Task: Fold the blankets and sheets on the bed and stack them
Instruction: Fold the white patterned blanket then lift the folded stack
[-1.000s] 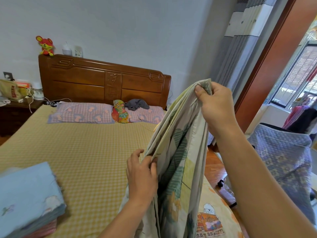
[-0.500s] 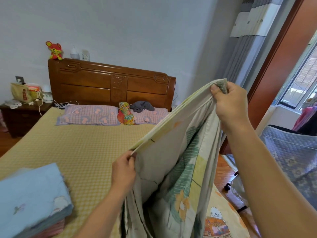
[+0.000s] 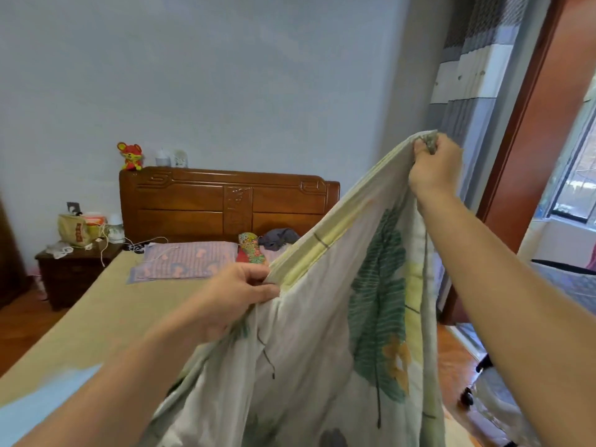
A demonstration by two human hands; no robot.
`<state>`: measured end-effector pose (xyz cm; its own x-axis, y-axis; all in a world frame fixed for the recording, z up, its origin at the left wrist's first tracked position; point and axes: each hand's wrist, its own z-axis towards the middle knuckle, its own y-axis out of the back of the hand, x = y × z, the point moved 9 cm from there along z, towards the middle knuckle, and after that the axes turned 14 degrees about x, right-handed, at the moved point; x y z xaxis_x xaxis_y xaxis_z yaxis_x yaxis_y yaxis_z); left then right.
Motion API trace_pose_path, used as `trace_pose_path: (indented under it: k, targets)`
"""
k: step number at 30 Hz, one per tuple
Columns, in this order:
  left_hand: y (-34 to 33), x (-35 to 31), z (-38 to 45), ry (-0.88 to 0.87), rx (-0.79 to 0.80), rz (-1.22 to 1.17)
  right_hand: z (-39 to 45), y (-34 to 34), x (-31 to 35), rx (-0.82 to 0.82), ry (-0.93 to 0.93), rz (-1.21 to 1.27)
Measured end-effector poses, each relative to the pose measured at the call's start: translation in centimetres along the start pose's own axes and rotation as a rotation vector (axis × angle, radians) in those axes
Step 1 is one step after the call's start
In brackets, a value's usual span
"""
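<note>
Holding the pale cotton quilt printed with green leaves and yellow patches (image 3: 364, 304) up in the air over the foot of the bed, we grip it along one folded edge, which runs taut and sloping between our two hands. Our right hand (image 3: 433, 167) is raised high, its fingers clenched round the upper corner; our left hand (image 3: 238, 291) sits lower, thumb and curled fingers pinching several stacked layers of the same edge. Below this line the cloth hangs in loose vertical folds, and its lower end falls out of view. We judge the quilt soft, limp and fairly light, thin enough to bunch in one fist, yet bulky in its layers; it will sag wherever unsupported, so corners and layered edges are the sound places to take hold, keeping them aligned and under tension. A slack grip could let an inner layer slide out. Behind lie the bed with its yellow-green checked mattress cover (image 3: 106, 311), the carved brown wooden headboard (image 3: 225, 201), and a light blue folded blanket (image 3: 38, 411) at lower left.
</note>
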<state>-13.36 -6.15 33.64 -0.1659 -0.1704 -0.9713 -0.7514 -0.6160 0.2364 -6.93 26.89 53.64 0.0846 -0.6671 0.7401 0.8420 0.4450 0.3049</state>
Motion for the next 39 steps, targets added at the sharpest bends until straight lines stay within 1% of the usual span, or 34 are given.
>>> trace_pose_path:
  k: [2, 3, 4, 6, 7, 8, 10, 11, 12, 13, 14, 15, 17, 21, 23, 26, 28, 30, 32, 34, 37, 39]
  targets:
    - [0.1, 0.8, -1.0, -0.040, -0.230, 0.110, -0.8, -1.6, -0.9, 0.029, -0.037, 0.099]
    - [0.3, 1.3, -1.7, -0.028, -0.326, 0.117, -1.3, -2.5, -1.4, 0.053, -0.052, 0.152]
    - [0.4, 2.3, -2.1, -0.004, -0.378, 0.070, -1.7, -3.3, -1.7, 0.079, -0.068, 0.199]
    - [0.3, 4.5, -2.5, 0.048, -0.376, -0.004, -2.6, -4.6, -2.1, 0.117, -0.071, 0.271]
    - [-0.1, 5.0, -2.7, 0.043, -0.354, 0.025, -3.0, -5.2, -2.1, 0.132, -0.065, 0.301]
    - [-0.6, 5.3, -3.0, 0.016, -0.335, 0.135, -3.5, -5.6, -2.0, 0.150, -0.059, 0.324]
    - [-2.3, 5.2, -3.4, -0.080, -0.310, 0.468, -4.3, -6.5, -1.8, 0.174, -0.056, 0.340]
    - [-3.5, 5.6, -3.4, -0.096, -0.274, 0.573, -4.6, -7.0, -1.8, 0.184, -0.058, 0.334]
    - [-4.6, 6.4, -3.3, -0.096, -0.230, 0.617, -5.1, -7.3, -1.6, 0.195, -0.061, 0.321]
    - [-5.4, 7.4, -3.0, -0.079, -0.199, 0.618, -5.5, -7.7, -1.6, 0.208, -0.061, 0.303]
    - [-6.0, 8.5, -2.7, -0.064, -0.197, 0.566, -6.0, -8.1, -1.5, 0.222, -0.057, 0.287]
    - [-6.3, 9.4, -2.5, -0.041, -0.214, 0.450, -6.4, -8.5, -1.5, 0.236, -0.053, 0.279]
    - [-6.8, 11.0, -1.9, 0.012, -0.263, 0.286, -7.0, -8.9, -1.6, 0.249, -0.047, 0.264]
    - [-8.0, 12.3, -1.2, 0.100, -0.392, 0.114, -7.5, -8.9, -1.6, 0.259, -0.041, 0.251]
    - [-8.6, 12.5, -0.6, 0.107, -0.438, 0.055, -7.9, -8.9, -1.3, 0.273, -0.033, 0.247]
    - [-8.6, 9.4, 0.2, 0.021, -0.516, 0.204, -8.7, -8.9, -0.6, 0.310, 0.000, 0.229]
    - [-8.3, 6.0, 0.3, -0.109, -0.564, 0.390, -9.0, -8.5, -0.3, 0.318, 0.021, 0.218]
    - [-8.3, 3.6, 0.6, -0.215, -0.558, 0.557, -9.0, -7.8, 0.0, 0.309, 0.033, 0.213]
    - [-8.5, 2.3, 1.3, -0.272, -0.516, 0.628, -9.0, -7.3, 0.0, 0.301, 0.032, 0.202]
    - [-8.2, 1.7, 1.5, -0.255, -0.518, 0.624, -8.9, -6.7, -0.2, 0.286, 0.030, 0.171]
    - [-6.9, 3.9, 1.4, -0.087, -0.504, 0.561, -8.8, -5.2, -0.8, 0.199, 0.019, 0.139]
    - [-5.6, 6.6, 0.6, 0.045, -0.531, 0.543, -8.7, -4.0, -1.3, 0.136, 0.007, 0.129]
